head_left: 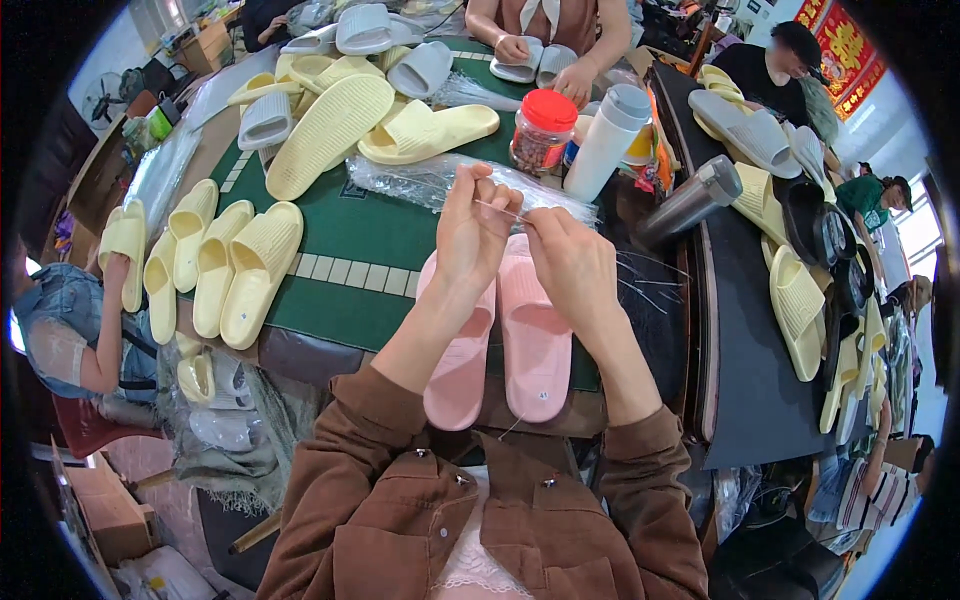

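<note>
left hand (474,228) pinched shut on a thin clear strand (500,210), right hand (573,268) pinching it too, pair of pink slippers (537,378) right below at the table's (345,225) near edge, yellow slippers (262,280) hanging out by the left edge, red-lidded jar (542,132) kinda beside a white bottle (607,142) further back

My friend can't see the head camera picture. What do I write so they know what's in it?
A person's left hand and right hand hold a thin pale strand over two pink slippers, at the near edge of a green-topped table. Pale yellow slippers lie to the left.
</note>
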A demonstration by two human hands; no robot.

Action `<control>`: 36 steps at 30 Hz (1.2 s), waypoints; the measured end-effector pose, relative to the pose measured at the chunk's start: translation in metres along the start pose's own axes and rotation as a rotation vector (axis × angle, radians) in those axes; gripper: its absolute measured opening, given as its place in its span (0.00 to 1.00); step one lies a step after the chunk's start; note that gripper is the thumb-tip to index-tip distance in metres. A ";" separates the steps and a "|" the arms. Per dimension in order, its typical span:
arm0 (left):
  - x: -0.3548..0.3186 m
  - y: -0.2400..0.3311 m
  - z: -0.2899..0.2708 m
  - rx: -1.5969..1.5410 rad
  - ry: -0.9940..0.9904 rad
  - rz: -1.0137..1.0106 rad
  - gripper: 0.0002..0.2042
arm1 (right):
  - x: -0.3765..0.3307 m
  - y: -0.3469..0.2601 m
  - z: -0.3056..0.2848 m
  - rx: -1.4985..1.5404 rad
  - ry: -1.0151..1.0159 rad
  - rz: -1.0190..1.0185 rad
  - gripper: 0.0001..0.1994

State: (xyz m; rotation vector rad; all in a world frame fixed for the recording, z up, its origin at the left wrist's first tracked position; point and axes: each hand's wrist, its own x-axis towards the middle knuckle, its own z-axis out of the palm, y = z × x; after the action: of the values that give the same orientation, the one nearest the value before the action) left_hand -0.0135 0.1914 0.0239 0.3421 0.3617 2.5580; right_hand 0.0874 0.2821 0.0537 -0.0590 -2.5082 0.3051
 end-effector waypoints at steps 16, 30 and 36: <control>-0.004 -0.002 0.002 0.023 -0.145 0.014 0.13 | -0.010 0.011 -0.012 0.079 -0.038 0.062 0.05; -0.051 -0.029 0.017 1.030 -0.198 0.154 0.17 | 0.044 -0.049 -0.042 0.376 0.319 -0.116 0.19; -0.060 -0.032 0.013 1.081 -0.312 0.196 0.19 | 0.033 -0.060 -0.047 0.543 0.117 -0.190 0.18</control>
State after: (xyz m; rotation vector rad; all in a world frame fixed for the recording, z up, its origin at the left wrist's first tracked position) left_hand 0.0549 0.1885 0.0159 1.1719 1.6244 2.1822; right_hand 0.0892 0.2371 0.1237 0.3648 -2.2149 0.8599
